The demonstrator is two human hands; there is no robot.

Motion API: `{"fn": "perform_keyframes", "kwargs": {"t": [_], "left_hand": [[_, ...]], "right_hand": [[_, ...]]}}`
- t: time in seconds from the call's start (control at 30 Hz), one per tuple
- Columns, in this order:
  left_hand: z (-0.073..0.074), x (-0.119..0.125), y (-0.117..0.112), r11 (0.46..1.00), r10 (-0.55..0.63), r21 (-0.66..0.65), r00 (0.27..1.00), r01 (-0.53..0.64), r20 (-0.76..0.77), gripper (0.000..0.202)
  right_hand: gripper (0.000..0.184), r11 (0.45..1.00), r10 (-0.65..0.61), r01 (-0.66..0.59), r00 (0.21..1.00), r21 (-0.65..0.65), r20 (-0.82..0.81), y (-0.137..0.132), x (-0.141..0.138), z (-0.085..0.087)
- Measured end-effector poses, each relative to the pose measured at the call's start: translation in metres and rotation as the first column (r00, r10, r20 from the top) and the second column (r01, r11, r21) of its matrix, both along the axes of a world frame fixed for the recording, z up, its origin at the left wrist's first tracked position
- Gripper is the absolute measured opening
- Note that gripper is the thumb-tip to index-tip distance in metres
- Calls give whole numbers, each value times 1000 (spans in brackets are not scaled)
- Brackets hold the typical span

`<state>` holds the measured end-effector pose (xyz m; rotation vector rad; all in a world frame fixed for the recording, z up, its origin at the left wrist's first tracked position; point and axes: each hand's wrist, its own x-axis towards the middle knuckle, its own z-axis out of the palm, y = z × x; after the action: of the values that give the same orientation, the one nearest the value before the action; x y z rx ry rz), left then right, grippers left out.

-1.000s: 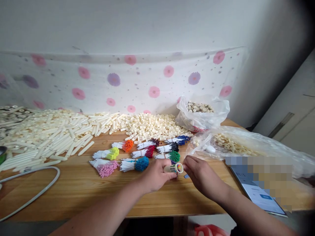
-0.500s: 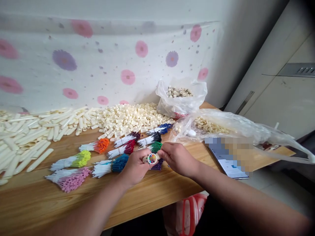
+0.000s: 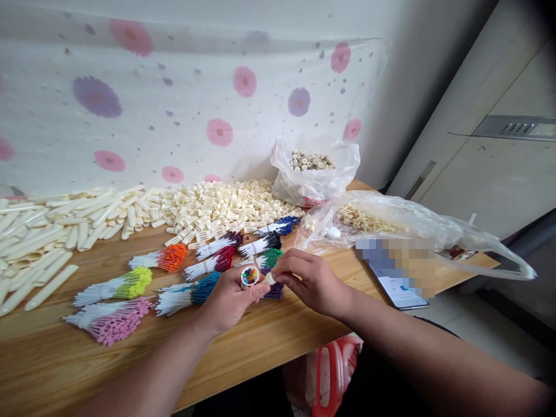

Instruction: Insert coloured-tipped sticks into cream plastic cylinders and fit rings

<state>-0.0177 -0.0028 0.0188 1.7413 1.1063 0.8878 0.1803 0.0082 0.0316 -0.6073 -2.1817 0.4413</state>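
Observation:
My left hand (image 3: pixel 228 298) is closed around a cream multicolour pen barrel (image 3: pixel 243 285), its round open end facing me. Inside that end, small tips of several colours sit packed together. Just to the right, my right hand (image 3: pixel 310 281) pinches a small cream plastic piece (image 3: pixel 270 278) beside my left thumb. Whether this piece touches the barrel I cannot tell. Behind and beside the hands lie bundles of coloured-tip refills: blue (image 3: pixel 204 288), green (image 3: pixel 271 258), red (image 3: pixel 212 263) and orange (image 3: pixel 163 256). A purple bundle (image 3: pixel 273 291) is partly hidden beneath my fingers.
Yellow (image 3: pixel 117 285) and pink (image 3: pixel 113 319) refill bundles lie at the left. Cream tubes (image 3: pixel 43 255) and short slotted cream parts (image 3: pixel 230 205) are heaped behind. A bag of small parts (image 3: pixel 315 174), a clear bag (image 3: pixel 369 214) and a phone (image 3: pixel 395 281) are at the right.
My hands have drawn slightly apart, and the cream piece in my right fingers shows more plainly. The barrel end has moved left and up. The whole view has shifted a little.

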Motion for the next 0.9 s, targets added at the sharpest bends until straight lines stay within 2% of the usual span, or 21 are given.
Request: {"fn": "perform_keyframes", "kwargs": {"t": [0.17, 0.27, 0.37, 0.47, 0.53, 0.6, 0.63, 0.7, 0.73, 0.8, 0.9], "left_hand": [[2, 1, -1, 998, -4, 61, 994, 11, -112, 28], [0, 2, -2, 998, -33, 45, 993, 38, -113, 31], [-5, 2, -7, 983, -157, -98, 987, 155, -19, 31], [-8, 4, -13, 917, -289, -260, 953, 304, 96, 28], [-8, 7, -15, 926, -286, -243, 957, 290, 54, 27], [-7, 10, -15, 970, -216, -133, 974, 206, -67, 26], [-7, 12, -14, 984, -171, -77, 978, 163, -119, 27], [-7, 14, -14, 993, -117, -18, 980, 115, -163, 28], [-7, 16, -14, 993, -116, -23, 981, 113, -158, 28], [-8, 18, -16, 987, -150, -72, 982, 142, -118, 29], [-6, 21, -20, 969, -212, -149, 974, 198, -84, 27]], "right_hand": [[16, 994, -105, 101, 980, 31, 169, -4, 0, 0], [18, 978, -180, 154, 963, 139, 202, -7, 3, -3], [24, 935, -185, 94, 952, 341, 244, -14, 8, -8], [29, 886, -172, 24, 944, 462, 280, -24, 10, -13], [30, 915, -245, 122, 925, 384, 291, -29, 8, -15], [33, 951, -302, 260, 892, 165, 336, -31, 7, -15], [34, 950, -305, 309, 882, 48, 360, -31, 7, -15], [33, 938, -286, 337, 888, -86, 360, -31, 8, -13], [31, 943, -280, 322, 899, -77, 337, -31, 10, -12], [29, 961, -278, 268, 920, 72, 276, -32, 14, -11], [33, 927, -280, 194, 927, 322, 248, -34, 17, -16]]}}
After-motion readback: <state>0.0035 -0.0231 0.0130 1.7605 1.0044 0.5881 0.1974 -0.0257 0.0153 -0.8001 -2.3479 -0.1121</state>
